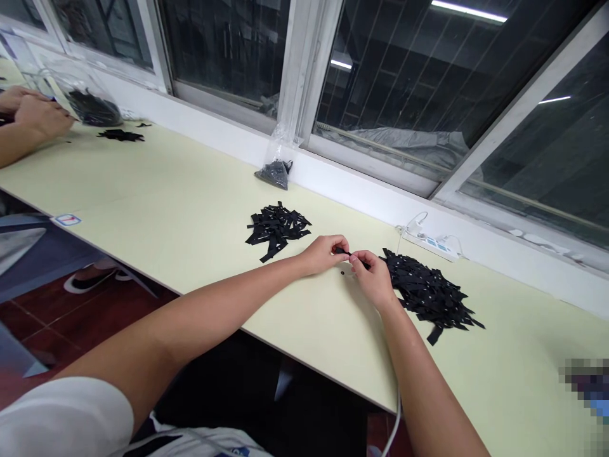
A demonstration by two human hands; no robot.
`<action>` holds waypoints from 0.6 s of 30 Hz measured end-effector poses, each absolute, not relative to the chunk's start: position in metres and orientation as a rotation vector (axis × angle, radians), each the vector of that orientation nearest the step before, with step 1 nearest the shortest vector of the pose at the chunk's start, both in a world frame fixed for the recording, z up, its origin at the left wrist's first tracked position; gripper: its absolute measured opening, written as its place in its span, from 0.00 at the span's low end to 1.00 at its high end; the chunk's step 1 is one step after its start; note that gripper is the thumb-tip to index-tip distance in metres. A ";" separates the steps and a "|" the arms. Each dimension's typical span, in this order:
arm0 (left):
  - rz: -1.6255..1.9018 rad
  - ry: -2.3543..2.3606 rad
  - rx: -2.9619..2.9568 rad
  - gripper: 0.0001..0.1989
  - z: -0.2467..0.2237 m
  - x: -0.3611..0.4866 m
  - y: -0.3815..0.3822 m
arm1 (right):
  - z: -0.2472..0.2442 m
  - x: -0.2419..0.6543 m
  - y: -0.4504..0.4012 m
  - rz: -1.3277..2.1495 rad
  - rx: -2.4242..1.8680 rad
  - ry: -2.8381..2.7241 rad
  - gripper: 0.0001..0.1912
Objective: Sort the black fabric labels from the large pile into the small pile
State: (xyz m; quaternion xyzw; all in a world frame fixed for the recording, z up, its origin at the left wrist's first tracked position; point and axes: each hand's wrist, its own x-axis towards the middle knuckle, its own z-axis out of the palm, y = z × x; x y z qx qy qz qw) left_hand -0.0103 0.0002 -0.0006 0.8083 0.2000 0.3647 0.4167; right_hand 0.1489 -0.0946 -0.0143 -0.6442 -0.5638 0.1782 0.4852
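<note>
My left hand [326,254] and my right hand [372,277] meet above the pale table [304,304], fingertips almost touching. Both pinch a small black strip [343,252] that runs between them; the fingers cover much of it. A tiny black ring-like piece [342,273] lies on the table just below my fingers. Left of my hands is a smaller pile of black strips [278,228]. Beside my right hand spreads a larger pile of black strips [428,289], many with small pale dots.
Against the wall stands a clear bag of black pieces [276,171]. A white power strip [431,244] with cables lies behind the larger pile. At the far left are another person's hands [38,115], a bigger bag [92,106] and some black strips [121,135].
</note>
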 end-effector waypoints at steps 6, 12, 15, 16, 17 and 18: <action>0.868 0.478 2.040 0.07 -0.002 -0.010 0.002 | -0.013 0.148 -0.095 0.414 -1.573 -1.407 0.18; 0.884 0.459 2.080 0.05 -0.003 -0.009 0.003 | -0.011 0.147 -0.096 0.419 -1.600 -1.392 0.20; 0.899 0.448 2.099 0.05 -0.006 -0.008 0.003 | -0.011 0.146 -0.097 0.418 -1.601 -1.395 0.19; 0.902 0.450 2.101 0.05 -0.007 -0.007 0.003 | -0.011 0.146 -0.097 0.413 -1.606 -1.397 0.19; 0.904 0.453 2.099 0.05 -0.008 -0.007 0.003 | -0.011 0.146 -0.097 0.407 -1.610 -1.397 0.19; 0.904 0.458 2.094 0.04 -0.009 -0.006 0.003 | -0.011 0.145 -0.097 0.403 -1.611 -1.395 0.18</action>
